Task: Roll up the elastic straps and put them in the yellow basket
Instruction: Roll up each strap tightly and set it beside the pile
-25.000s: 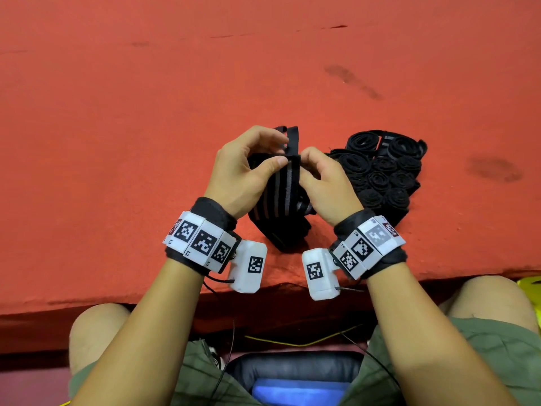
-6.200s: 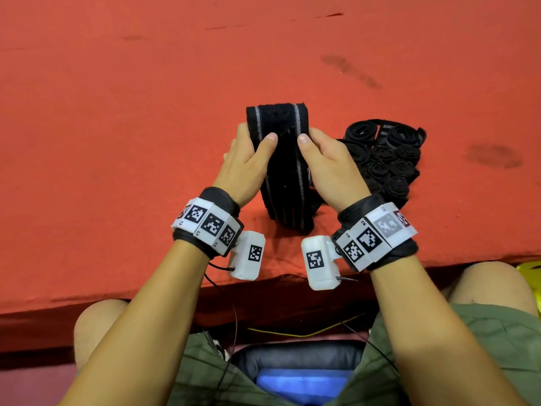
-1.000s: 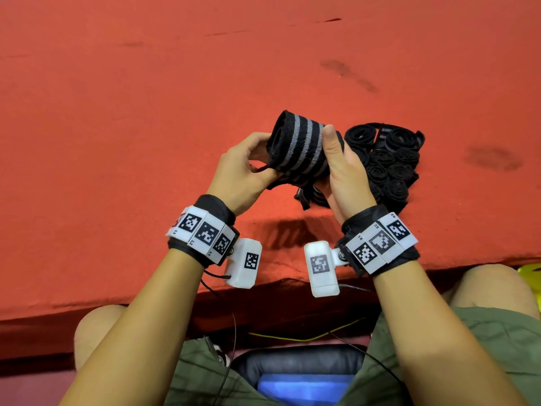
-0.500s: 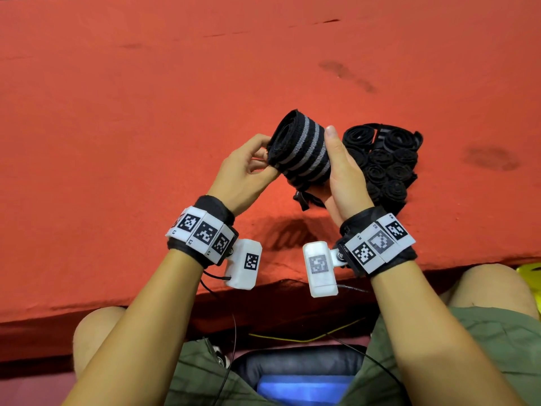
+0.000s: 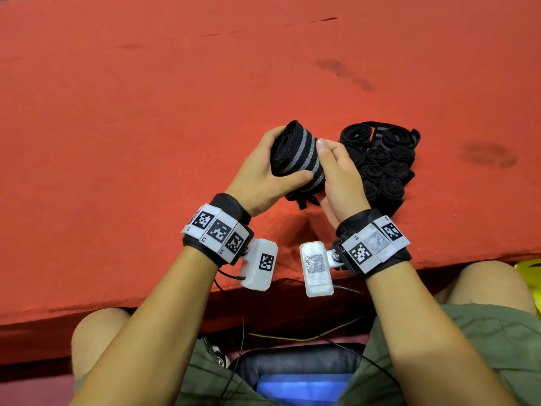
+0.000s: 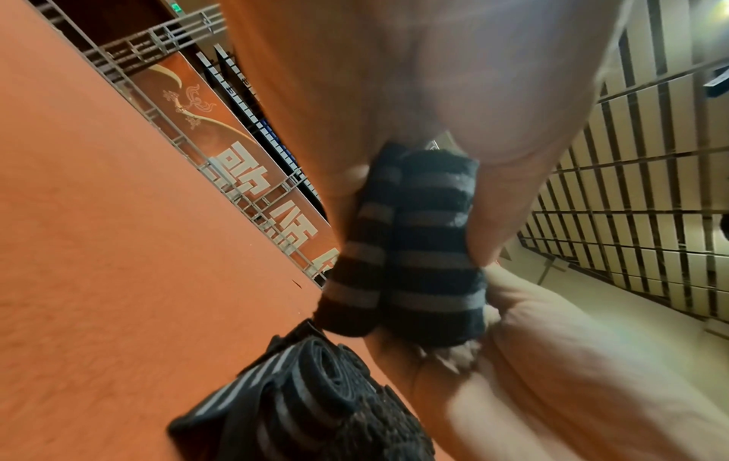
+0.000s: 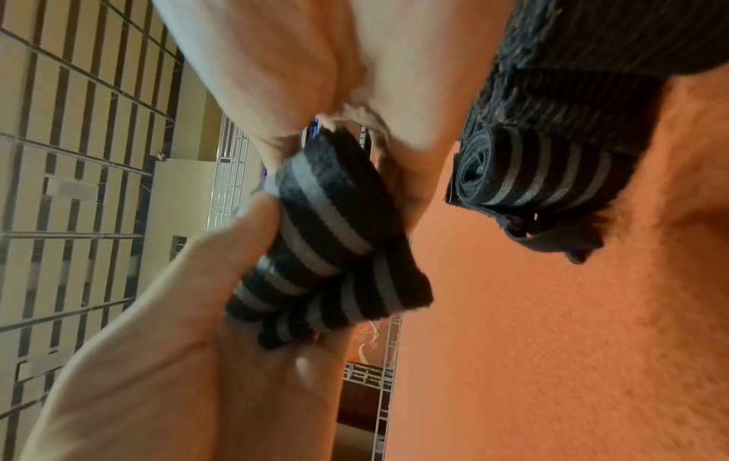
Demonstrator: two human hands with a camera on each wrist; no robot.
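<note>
The left hand [image 5: 257, 174] and right hand [image 5: 336, 177] both gripped the rolled strap [image 5: 295, 158] between them, clear of the red table [image 5: 146, 112]. Its roll axis ran across from hand to hand, spiral end facing the left fingers. Other rolls [image 5: 383, 165] lay just beyond the right hand.

The black strap with grey stripes [image 5: 297, 158], a loose flat length between the hands earlier, is now a tight roll. The left hand [image 5: 260, 174] has closed round it, thumb across the front, while the right hand [image 5: 336, 177] presses its other side, thumb up
</note>
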